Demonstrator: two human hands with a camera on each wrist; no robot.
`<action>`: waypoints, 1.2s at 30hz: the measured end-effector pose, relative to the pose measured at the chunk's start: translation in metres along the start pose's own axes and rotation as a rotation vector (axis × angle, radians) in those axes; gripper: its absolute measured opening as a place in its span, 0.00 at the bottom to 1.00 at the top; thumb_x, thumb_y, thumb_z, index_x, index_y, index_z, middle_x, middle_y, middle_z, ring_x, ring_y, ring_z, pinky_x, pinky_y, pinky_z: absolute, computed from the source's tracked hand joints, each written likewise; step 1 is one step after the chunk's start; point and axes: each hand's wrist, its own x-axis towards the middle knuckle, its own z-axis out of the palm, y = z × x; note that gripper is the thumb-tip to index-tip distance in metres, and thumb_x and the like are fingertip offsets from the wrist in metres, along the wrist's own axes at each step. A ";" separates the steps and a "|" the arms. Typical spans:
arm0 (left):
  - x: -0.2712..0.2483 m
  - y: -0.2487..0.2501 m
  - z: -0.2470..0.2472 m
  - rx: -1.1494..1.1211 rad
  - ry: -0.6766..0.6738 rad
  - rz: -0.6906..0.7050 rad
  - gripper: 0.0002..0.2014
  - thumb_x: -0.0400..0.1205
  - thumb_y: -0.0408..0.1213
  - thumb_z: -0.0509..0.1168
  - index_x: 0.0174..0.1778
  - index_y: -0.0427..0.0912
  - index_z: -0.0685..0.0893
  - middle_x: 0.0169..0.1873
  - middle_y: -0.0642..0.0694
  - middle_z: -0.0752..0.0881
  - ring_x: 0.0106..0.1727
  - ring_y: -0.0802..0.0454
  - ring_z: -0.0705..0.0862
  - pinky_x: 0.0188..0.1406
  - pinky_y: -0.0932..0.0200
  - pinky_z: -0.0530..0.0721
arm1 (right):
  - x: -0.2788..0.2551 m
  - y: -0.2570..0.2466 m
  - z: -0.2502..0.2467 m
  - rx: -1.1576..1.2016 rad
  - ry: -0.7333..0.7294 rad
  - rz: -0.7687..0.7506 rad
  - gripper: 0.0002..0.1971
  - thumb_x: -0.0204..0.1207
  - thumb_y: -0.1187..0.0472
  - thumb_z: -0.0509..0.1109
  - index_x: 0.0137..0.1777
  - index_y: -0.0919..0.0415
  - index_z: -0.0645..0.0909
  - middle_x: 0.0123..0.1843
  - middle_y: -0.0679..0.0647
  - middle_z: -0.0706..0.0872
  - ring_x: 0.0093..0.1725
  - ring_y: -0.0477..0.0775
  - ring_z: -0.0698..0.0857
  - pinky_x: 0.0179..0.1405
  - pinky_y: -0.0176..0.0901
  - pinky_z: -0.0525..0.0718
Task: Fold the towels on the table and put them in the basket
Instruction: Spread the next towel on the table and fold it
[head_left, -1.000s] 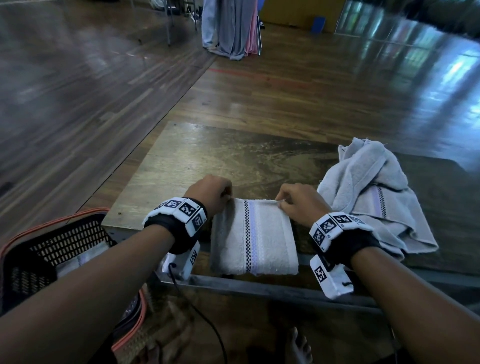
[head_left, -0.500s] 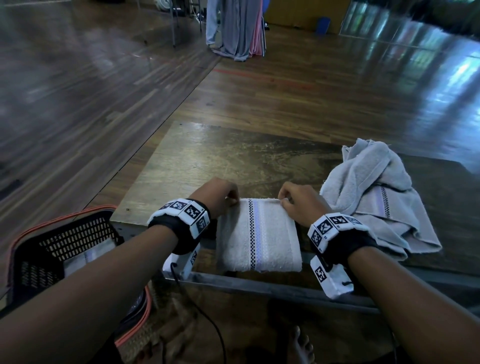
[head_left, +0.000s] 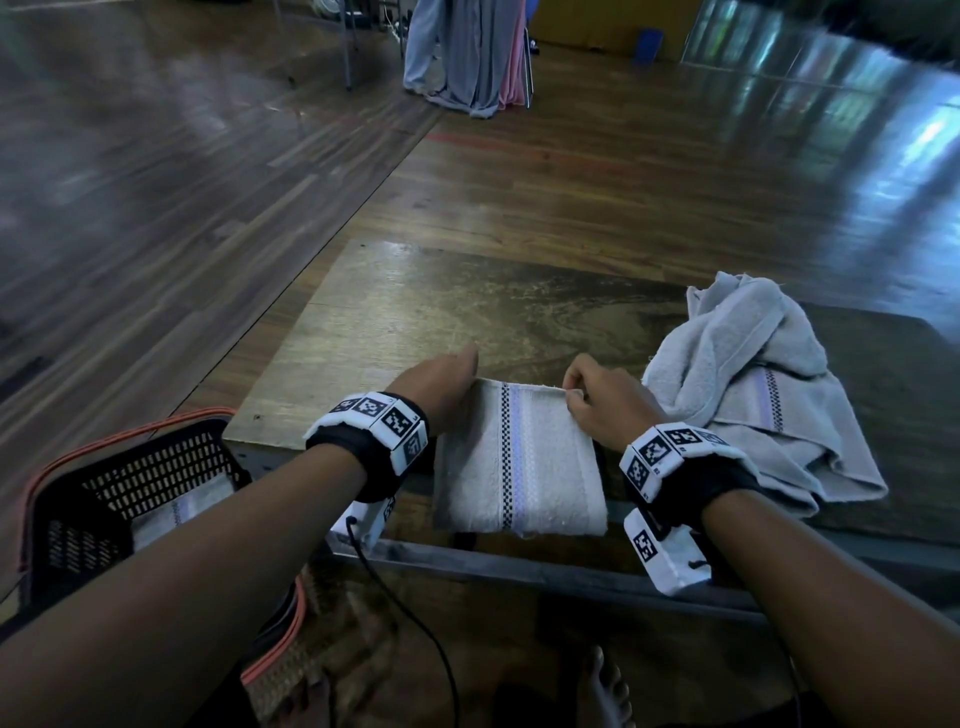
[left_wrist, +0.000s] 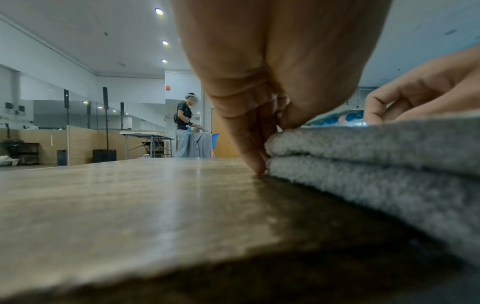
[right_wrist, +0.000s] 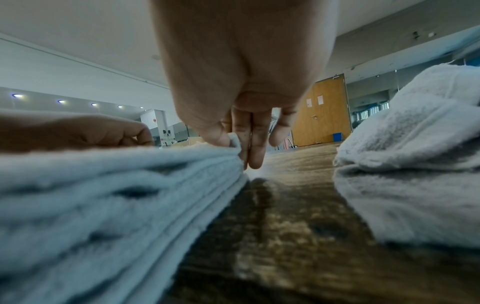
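A folded towel (head_left: 519, 462) lies at the near edge of the bench (head_left: 415, 312), in the lower middle of the head view, with a checked and violet stripe along its length. The left hand (head_left: 441, 382) is at the far left corner of this towel. In the left wrist view its fingers (left_wrist: 249, 139) point down beside the stacked layers and the thumb presses on the top layer, so it seems to pinch the corner, though the picture is close and a little blurred. The right hand (head_left: 602, 400) is at the far right corner; in the right wrist view its thumb and fingers (right_wrist: 257, 139) pinch a small fold of the top layer.

A second towel (head_left: 769, 395), not folded, lies crumpled on the bench just to the right of the right hand. The black basket (head_left: 130, 467) with an orange rim is at the lower left of the head view, below the bench edge, and a pale striped cloth (head_left: 171, 514) lies inside it.
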 end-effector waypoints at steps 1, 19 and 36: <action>0.000 0.001 0.001 0.022 -0.003 -0.015 0.10 0.79 0.29 0.59 0.44 0.44 0.63 0.39 0.42 0.81 0.31 0.47 0.74 0.29 0.55 0.71 | 0.000 0.000 0.001 -0.017 0.004 -0.008 0.01 0.79 0.60 0.59 0.48 0.54 0.71 0.35 0.54 0.85 0.36 0.60 0.83 0.35 0.47 0.74; -0.031 0.042 0.040 0.111 -0.058 -0.070 0.29 0.86 0.50 0.38 0.81 0.40 0.47 0.83 0.43 0.49 0.83 0.49 0.46 0.81 0.41 0.42 | -0.030 -0.019 0.048 -0.110 -0.083 0.105 0.30 0.83 0.41 0.43 0.82 0.51 0.51 0.85 0.49 0.48 0.83 0.51 0.51 0.78 0.56 0.52; -0.034 -0.007 -0.012 -0.098 -0.175 -0.355 0.29 0.81 0.61 0.52 0.45 0.37 0.83 0.50 0.36 0.86 0.47 0.39 0.84 0.49 0.48 0.79 | -0.023 0.005 -0.012 -0.107 -0.327 0.351 0.33 0.71 0.27 0.55 0.45 0.58 0.81 0.44 0.54 0.83 0.47 0.57 0.84 0.52 0.50 0.78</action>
